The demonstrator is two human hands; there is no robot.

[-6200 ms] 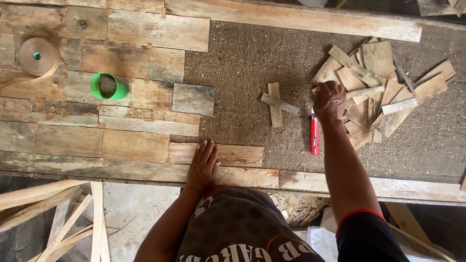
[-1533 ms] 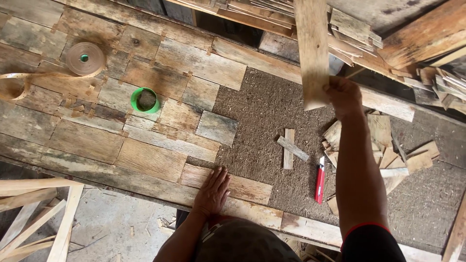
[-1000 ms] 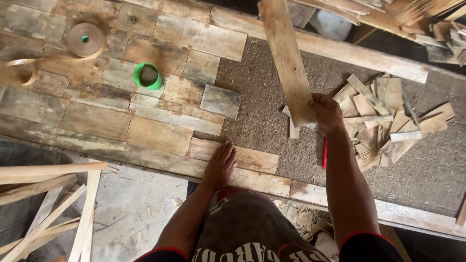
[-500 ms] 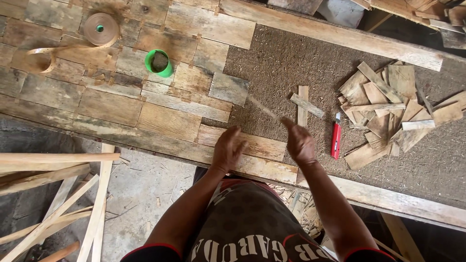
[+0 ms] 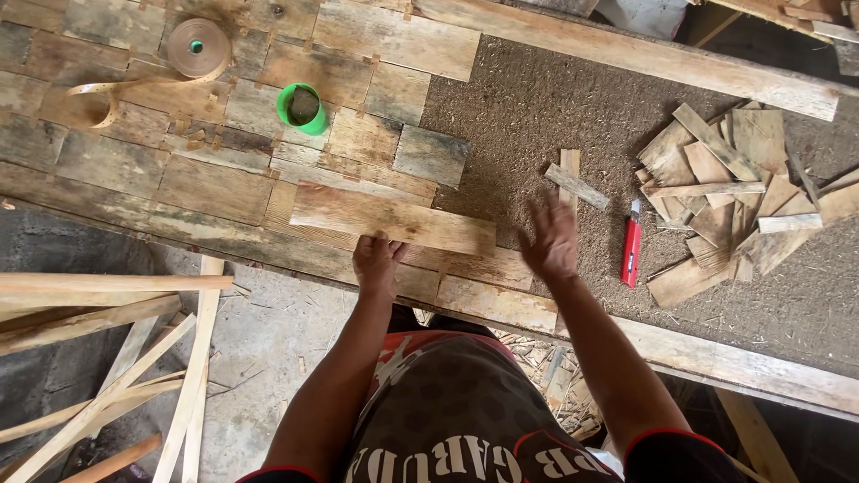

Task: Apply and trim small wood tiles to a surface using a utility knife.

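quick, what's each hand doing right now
Left hand: open, fingers pressing the near edge of the wooden plank.
Right hand: open, fingers spread, holding nothing, just above the board.

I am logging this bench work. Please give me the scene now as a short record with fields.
left hand: fingers on the near edge of the plank, pressing it flat
right hand: open, blurred, above the board, holding nothing
knife: red, right of the right hand
offcuts: pile at right
crossed strips: beyond the right hand
cup: green, on the laid planks
tape roll: far left
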